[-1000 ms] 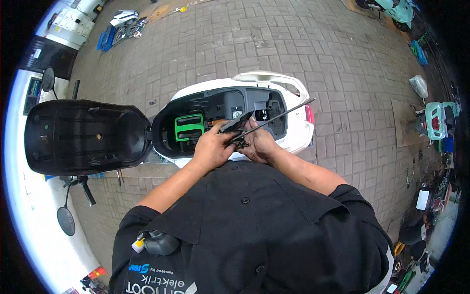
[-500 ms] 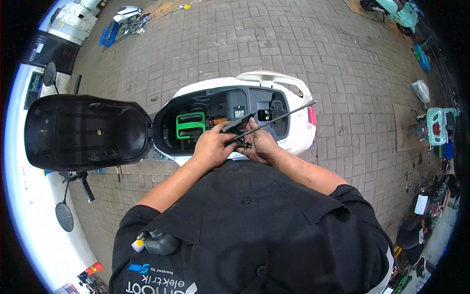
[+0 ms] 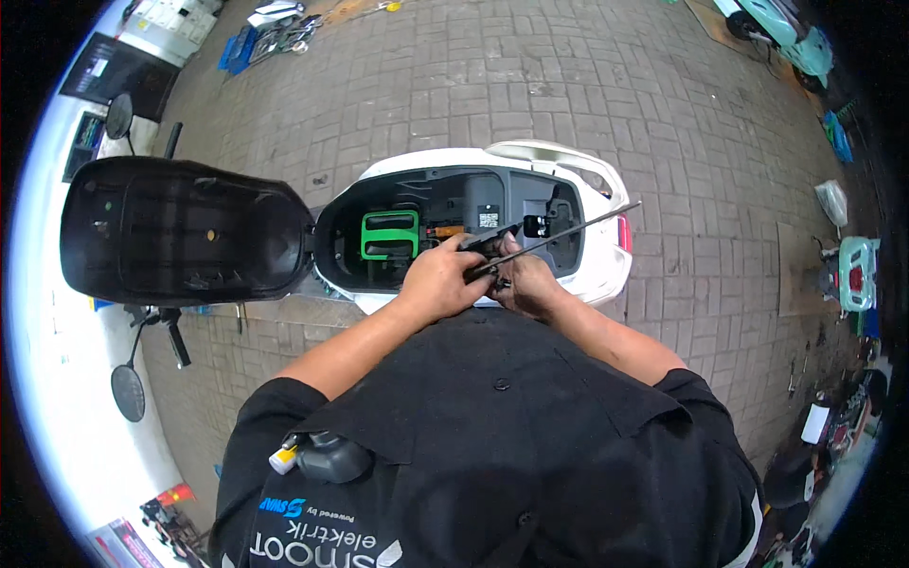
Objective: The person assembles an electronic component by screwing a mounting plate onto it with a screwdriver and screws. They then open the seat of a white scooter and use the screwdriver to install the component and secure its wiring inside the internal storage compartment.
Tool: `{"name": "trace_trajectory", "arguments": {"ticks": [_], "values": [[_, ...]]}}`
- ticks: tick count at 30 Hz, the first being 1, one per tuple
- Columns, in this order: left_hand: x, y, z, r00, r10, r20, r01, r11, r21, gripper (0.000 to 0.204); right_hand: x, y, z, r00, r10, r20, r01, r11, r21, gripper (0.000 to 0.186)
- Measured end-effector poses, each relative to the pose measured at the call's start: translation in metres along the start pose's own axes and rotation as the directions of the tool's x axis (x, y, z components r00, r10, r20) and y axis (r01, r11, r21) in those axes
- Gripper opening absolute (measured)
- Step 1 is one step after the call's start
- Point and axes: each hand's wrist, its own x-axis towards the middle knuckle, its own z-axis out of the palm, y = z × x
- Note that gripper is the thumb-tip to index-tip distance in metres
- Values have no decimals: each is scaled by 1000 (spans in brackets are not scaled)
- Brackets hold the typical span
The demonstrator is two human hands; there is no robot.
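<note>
My left hand and my right hand are together over the open storage bay of a white scooter, both closed on a black part with small fittings. A long thin dark rod runs from between my hands up to the right, over the bay's rear. Inside the bay are a green-framed block, an orange item and a square code label. The detail of what my fingers grip is partly hidden.
The raised black seat is at left, near a white wall. Tools and blue trays lie on the paved floor at top left. Mint scooters stand at top right and right, beside cardboard sheets and assorted parts.
My hands and the scooter sit slightly further right in the picture, the whole view having shifted right. My grip on the black part and rod looks much the same.
</note>
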Motion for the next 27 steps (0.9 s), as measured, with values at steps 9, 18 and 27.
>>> {"name": "trace_trajectory", "arguments": {"ticks": [9,18,27], "values": [[2,2,-1,999,-28,-17,28,999,-38,26,-1,-5,6,1000,11,-9,-10,998,63,46],[0,-3,2,995,-72,-74,70,997,-28,27,5,-3,2,999,35,-16,-35,999,13,46],[-9,-8,7,985,-139,-107,117,975,-187,24,3,-5,13,982,50,-184,-75,989,-128,42]]}}
